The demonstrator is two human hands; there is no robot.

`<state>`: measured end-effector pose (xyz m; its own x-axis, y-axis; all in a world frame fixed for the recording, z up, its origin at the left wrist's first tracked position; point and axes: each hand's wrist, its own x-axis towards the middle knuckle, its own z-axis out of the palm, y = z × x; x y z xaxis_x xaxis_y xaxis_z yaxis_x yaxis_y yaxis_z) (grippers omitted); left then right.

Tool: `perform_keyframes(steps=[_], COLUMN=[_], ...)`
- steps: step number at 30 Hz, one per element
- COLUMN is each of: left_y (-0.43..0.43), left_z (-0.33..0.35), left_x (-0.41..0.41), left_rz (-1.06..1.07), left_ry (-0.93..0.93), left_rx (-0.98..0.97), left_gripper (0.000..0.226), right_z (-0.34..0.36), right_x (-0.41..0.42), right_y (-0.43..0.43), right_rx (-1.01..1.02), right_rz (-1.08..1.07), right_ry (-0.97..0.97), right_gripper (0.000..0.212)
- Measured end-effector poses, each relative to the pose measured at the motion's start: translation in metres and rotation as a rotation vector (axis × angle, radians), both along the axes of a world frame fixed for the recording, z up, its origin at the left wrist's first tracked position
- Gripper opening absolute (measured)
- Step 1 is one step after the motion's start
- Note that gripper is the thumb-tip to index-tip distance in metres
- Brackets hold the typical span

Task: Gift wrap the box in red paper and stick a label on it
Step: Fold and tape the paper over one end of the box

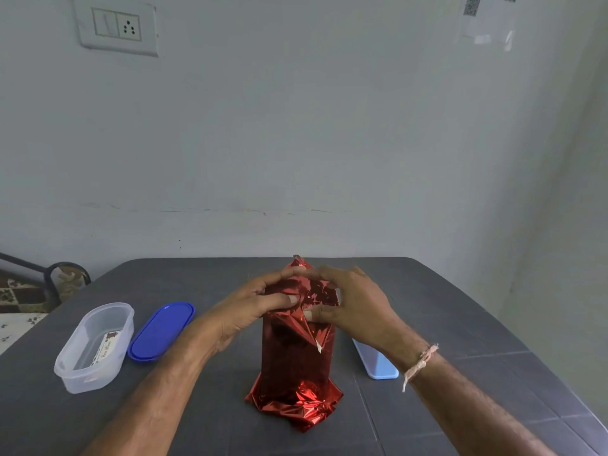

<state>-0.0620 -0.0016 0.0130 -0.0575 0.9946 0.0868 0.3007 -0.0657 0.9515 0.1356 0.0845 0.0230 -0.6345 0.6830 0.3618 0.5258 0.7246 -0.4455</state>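
The box point(296, 353) is found standing upright at the middle of the grey desk point(467, 327), fully covered by shiny red paper point(296, 403), which is flared and crumpled at the base and gathered to a point at the top. The upper folds of the paper are gripped by the left hand point(250, 307) and by the right hand point(352, 301), with fingers curled over the top and thumbs pressed on the near face. A thread band point(419, 363) is worn on the right wrist. On the left of the desk a clear tub point(74, 370) is noted, with a printed label point(107, 348) lying inside; its writing cannot be read. A blue lid point(161, 330) lies just beside the tub. A pale blue object point(378, 366) is partly hidden behind the right wrist. On the wall, a switch plate point(116, 26) and a sheet with a QR code point(472, 6) are recorded.
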Motion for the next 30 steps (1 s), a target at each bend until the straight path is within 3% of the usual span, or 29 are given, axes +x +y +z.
perform_keyframes(steps=[7,13,21,23,26,30], left_y=[0.003,0.003,0.003,0.003,0.004,0.002], left_z=[0.001,0.000,0.001,0.000,0.001,0.000], left_x=[-0.002,-0.003,-0.006,-0.006,-0.004,-0.004], left_rz=[0.017,-0.005,-0.035,-0.041,-0.042,-0.039], left_ry=[0.053,0.077,0.085,0.067,0.066,0.060], left_rx=[-0.024,-0.016,-0.029,-0.026,-0.026,-0.033], left_gripper=[0.043,0.045,0.060,0.062,0.065,0.061], right_z=[0.000,0.010,0.020,0.020,0.018,0.019], right_x=[0.003,0.008,0.007,0.009,0.009,0.006], right_y=[0.006,0.005,0.001,-0.001,-0.008,-0.020], right_rx=[-0.041,-0.162,-0.128,-0.100,-0.048,0.036], right_rz=[0.058,0.106,0.055,0.054,0.043,-0.043], right_ry=[-0.016,0.099,0.028,0.007,-0.057,-0.099], right_gripper=[0.060,0.025,0.018,0.023,0.049,0.042])
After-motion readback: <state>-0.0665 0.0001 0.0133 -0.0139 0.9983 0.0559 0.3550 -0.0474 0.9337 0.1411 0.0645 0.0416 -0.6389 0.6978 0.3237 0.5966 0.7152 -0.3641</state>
